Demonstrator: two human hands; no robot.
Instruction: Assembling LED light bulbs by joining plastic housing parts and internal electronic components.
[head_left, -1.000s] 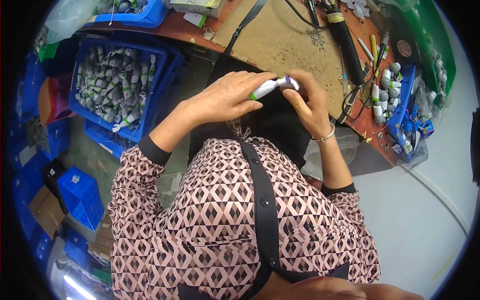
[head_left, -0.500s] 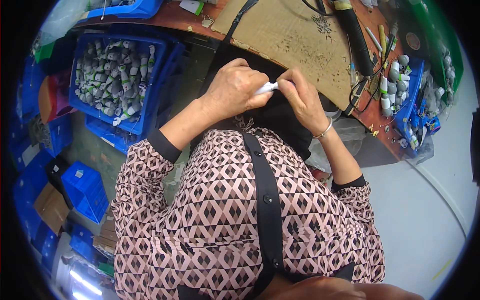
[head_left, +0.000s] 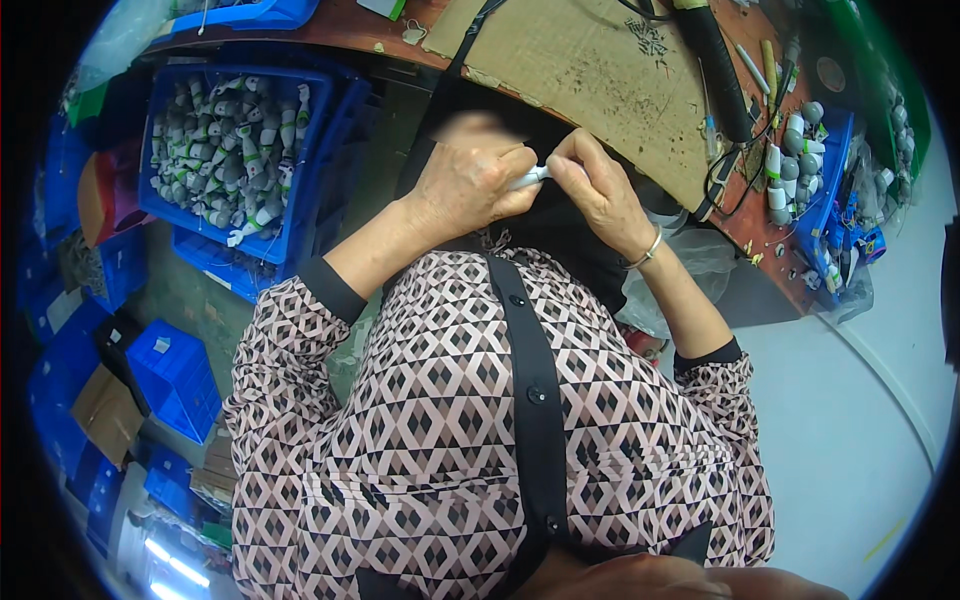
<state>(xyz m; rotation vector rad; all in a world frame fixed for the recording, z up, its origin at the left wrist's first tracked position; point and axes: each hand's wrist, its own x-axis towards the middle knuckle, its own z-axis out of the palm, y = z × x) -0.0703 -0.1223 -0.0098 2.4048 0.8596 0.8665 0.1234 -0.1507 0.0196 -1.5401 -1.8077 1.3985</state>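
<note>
My left hand (head_left: 465, 182) is closed around a small white tube-shaped piece (head_left: 529, 177), whose narrow end sticks out toward the right. At that end, the thumb and fingers of my right hand (head_left: 598, 190) pinch together on its tip. Both hands are raised in front of my body, just off the near edge of the table. Most of the piece is hidden inside the left fist, so its full shape cannot be made out.
To the left, a blue crate (head_left: 328, 130) holds many white, grey and green parts. A brown board (head_left: 560, 70) with small metal bits lies on the table. A black-handled tool (head_left: 715, 75) and a cable rest right of it. Similar parts (head_left: 790, 165) sit beside a blue tray (head_left: 832, 180).
Both hands keep their grip on the white piece. My right wrist and forearm have shifted slightly, and the view has moved a little.
</note>
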